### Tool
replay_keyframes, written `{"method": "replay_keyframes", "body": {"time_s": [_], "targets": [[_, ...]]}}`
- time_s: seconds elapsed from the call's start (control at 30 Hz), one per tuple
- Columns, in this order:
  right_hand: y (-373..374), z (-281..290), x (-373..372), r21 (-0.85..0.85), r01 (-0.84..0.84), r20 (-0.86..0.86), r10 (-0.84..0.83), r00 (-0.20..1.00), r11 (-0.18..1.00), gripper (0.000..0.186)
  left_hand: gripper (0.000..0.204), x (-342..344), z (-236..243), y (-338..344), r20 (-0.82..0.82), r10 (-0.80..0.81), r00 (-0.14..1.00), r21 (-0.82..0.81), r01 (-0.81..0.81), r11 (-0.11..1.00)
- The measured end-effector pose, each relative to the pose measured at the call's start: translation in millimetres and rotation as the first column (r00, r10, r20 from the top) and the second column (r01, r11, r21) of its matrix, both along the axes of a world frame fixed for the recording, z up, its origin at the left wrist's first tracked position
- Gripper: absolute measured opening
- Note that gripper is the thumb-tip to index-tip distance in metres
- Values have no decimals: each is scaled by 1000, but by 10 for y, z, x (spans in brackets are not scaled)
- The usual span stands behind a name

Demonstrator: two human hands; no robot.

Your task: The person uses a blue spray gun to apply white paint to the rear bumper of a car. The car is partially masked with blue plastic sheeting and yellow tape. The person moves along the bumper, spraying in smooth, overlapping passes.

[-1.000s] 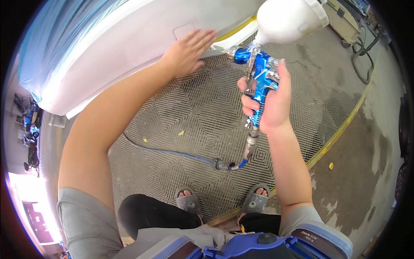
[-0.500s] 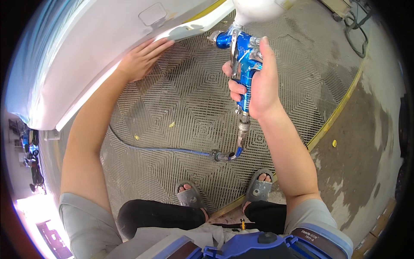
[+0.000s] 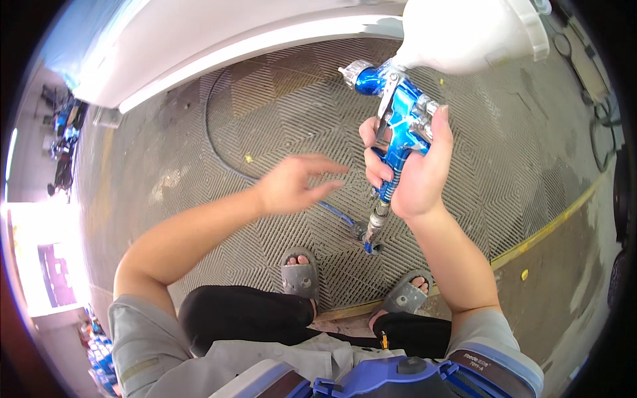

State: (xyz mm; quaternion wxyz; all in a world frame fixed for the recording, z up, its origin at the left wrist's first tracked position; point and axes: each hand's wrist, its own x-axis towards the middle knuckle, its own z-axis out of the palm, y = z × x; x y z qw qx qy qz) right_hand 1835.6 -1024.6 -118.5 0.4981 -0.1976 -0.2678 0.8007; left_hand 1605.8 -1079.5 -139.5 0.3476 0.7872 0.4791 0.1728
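Note:
My right hand [image 3: 411, 166] grips a blue and silver spray gun [image 3: 405, 113] by its handle, thumb up along the back near the knobs. A white cup [image 3: 468, 33] sits on top of the gun, and the nozzle points left. From the handle's base, a metal fitting [image 3: 378, 215] connects to the air hose [image 3: 222, 159] lying across the floor. My left hand [image 3: 295, 182] is in midair, left of the gun and not touching it, fingers loosely extended and slightly blurred, holding nothing.
A white panel [image 3: 252, 16] with translucent blue sheeting [image 3: 79, 46] spans the upper left. Grid matting [image 3: 285, 113] lies underfoot, edged by a yellow strip [image 3: 524, 242]. Equipment [image 3: 63, 139] lines the far left beside a bright opening, and a cart with hoses [image 3: 584, 73] stands at upper right.
My left hand has left the panel's lower edge and moved inward toward the gun. The view has shifted, putting the panel higher. My right hand still grips the gun.

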Motion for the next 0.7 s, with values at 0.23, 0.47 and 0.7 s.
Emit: {"method": "replay_keyframes", "body": {"time_s": [0.23,0.47,0.7], "targets": [[-144,219,-50,95,-158,-34,161,986,983,84,27,551,443,-420,480,463,745,-617,-88,782],[-415,595,39,59,-144,-167,152,974,988,87,24,671,655,-715,505,501,703,-625,-102,774],[-259,744,125,63,-42,-61,46,997,997,88,22,822,463,-484,657,515,550,-577,-73,814]]}}
